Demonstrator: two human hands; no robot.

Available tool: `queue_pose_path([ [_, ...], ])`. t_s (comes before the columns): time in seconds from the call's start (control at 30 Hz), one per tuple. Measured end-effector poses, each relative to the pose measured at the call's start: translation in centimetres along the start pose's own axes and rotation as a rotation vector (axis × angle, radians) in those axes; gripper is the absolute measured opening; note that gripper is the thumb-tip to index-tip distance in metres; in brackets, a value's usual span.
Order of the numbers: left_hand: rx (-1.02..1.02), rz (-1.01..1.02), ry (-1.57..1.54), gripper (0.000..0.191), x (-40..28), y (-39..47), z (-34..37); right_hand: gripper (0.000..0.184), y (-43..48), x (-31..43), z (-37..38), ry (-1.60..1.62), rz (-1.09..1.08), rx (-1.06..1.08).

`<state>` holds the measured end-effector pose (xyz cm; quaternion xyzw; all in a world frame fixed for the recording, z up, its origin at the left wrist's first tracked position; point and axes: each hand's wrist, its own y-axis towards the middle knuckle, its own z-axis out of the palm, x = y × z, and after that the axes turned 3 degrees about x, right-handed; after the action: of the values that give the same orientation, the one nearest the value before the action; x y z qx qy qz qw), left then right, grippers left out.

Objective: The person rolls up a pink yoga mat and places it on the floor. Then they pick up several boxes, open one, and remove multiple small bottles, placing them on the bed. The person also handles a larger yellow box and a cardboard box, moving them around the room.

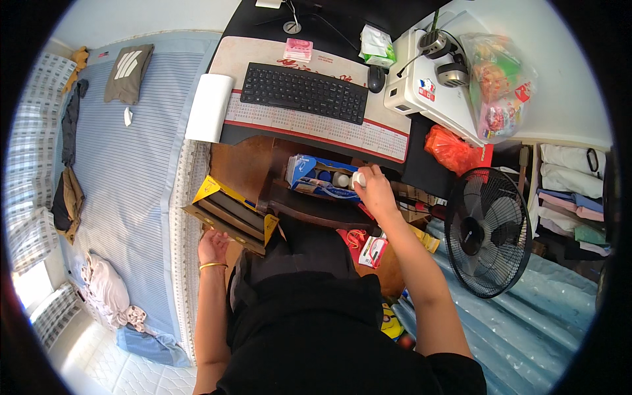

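My left hand point(214, 245), with a gold-coloured bangle at the wrist, grips the lower side of a yellow and brown cardboard box point(232, 217), tilted with its open side up. The box looks empty. Over the right end of a blue cardboard box point(326, 190), my right hand point(376, 190) holds a small white bottle point(358, 180) by its cap end. Inside the blue box lie other bottles, among them a white one point(340, 179) and one with a blue cap point(324, 176). The blue box rests on a dark wooden chair point(316, 207) under the desk edge.
A black keyboard point(303, 93), a mouse point(376, 79) and a calendar desk mat point(390, 140) lie on the desk ahead. Right stand a white printer point(429, 98) and a black fan point(486, 232), close to my right arm. A bed with a blue striped mat point(138, 173) is left.
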<state>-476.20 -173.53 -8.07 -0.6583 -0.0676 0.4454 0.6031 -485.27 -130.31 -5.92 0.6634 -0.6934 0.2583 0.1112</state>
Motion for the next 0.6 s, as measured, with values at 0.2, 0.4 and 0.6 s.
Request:
queue_pose_path([
  [0.2, -0.023, 0.001, 0.001, 0.009, 0.1, -0.4, 0.2, 0.029, 0.7, -1.6, 0.4, 0.240, 0.080, -0.066],
  [0.4, -0.011, -0.009, -0.013, 0.010, 0.5, -0.2, -0.6, 0.029, -1.8, -4.0, 0.0, 0.393, 0.098, -0.116],
  [0.6, -0.016, -0.024, 0.017, 0.011, 0.3, 0.0, -0.4, 0.029, -2.8, -3.6, -0.9, 0.279, 0.134, -0.078],
])
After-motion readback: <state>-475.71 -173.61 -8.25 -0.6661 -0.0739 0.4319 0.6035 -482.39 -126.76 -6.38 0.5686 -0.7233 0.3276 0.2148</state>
